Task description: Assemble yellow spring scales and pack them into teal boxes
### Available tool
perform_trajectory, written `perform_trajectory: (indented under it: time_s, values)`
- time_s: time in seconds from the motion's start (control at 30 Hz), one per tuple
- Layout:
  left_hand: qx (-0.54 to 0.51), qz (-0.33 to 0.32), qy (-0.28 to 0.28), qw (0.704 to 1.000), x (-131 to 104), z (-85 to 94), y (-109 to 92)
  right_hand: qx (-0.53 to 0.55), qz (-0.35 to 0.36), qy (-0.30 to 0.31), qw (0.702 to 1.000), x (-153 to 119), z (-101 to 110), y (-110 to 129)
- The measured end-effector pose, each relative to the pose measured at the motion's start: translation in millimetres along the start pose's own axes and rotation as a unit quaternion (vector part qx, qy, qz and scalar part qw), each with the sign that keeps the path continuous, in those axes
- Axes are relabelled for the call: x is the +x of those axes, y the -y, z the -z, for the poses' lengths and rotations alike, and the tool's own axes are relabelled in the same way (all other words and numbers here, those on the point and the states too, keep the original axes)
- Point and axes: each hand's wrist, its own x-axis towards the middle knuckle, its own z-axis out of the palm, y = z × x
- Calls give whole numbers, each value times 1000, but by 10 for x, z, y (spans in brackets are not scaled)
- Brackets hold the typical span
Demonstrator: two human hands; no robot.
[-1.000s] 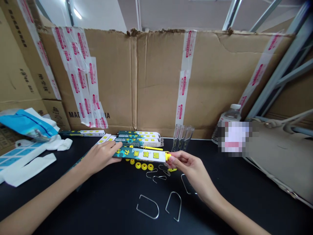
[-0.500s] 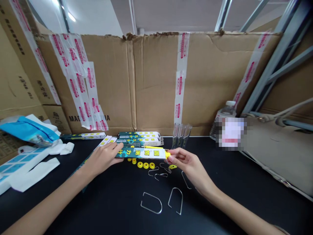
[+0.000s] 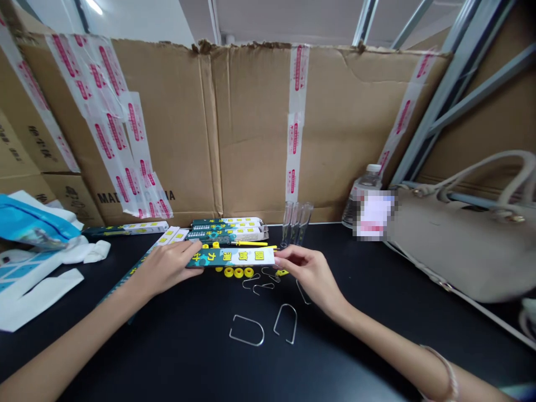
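My left hand (image 3: 171, 265) is closed around the left part of a long, narrow cardboard box (image 3: 234, 257), printed dark green and white with yellow characters. It is held level above the black table. My right hand (image 3: 312, 273) has thumb and fingers pinched at the box's right end, where a little yellow shows along the top edge. What lies inside the box is hidden. Just below it are several yellow rings (image 3: 238, 272) and small bent wire hooks (image 3: 263, 287). Nearer me lie two larger U-shaped wires (image 3: 248, 330). A yellow rod (image 3: 251, 243) lies behind the box.
More printed boxes (image 3: 228, 223) lie at the back against a cardboard wall (image 3: 251, 128). Clear tubes (image 3: 296, 223) stand upright beside them. To the right are a plastic bottle (image 3: 364, 187) and a beige handbag (image 3: 464, 240). A blue pouch (image 3: 36, 220) and white packaging (image 3: 42, 301) lie left.
The yellow piece that stuck out of the box's right end has gone mostly out of sight into it, my right fingers now against that end. The view has shifted to the right.
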Motion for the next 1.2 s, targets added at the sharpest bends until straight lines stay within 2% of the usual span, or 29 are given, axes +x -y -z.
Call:
perform_trajectory:
  time_s: [0.23, 0.43, 0.77, 0.9, 1.2]
  values:
    - [-6, 35, -21, 999, 7, -15, -1, -9, 65, 12, 998, -1, 10, 57]
    - [2, 27, -16, 1000, 4, -6, -14, -71, 136, 39, 987, 36, 60, 29]
    - [-9, 10, -5, 1000, 11, -1, -1, -145, 170, -13, 975, -9, 85, 97]
    - [-5, 30, -9, 1000, 3, -8, 9, -137, 162, -18, 977, -18, 75, 100]
    - [32, 62, -1, 998, 10, 10, -37, -40, 44, 17, 998, -29, 33, 70]
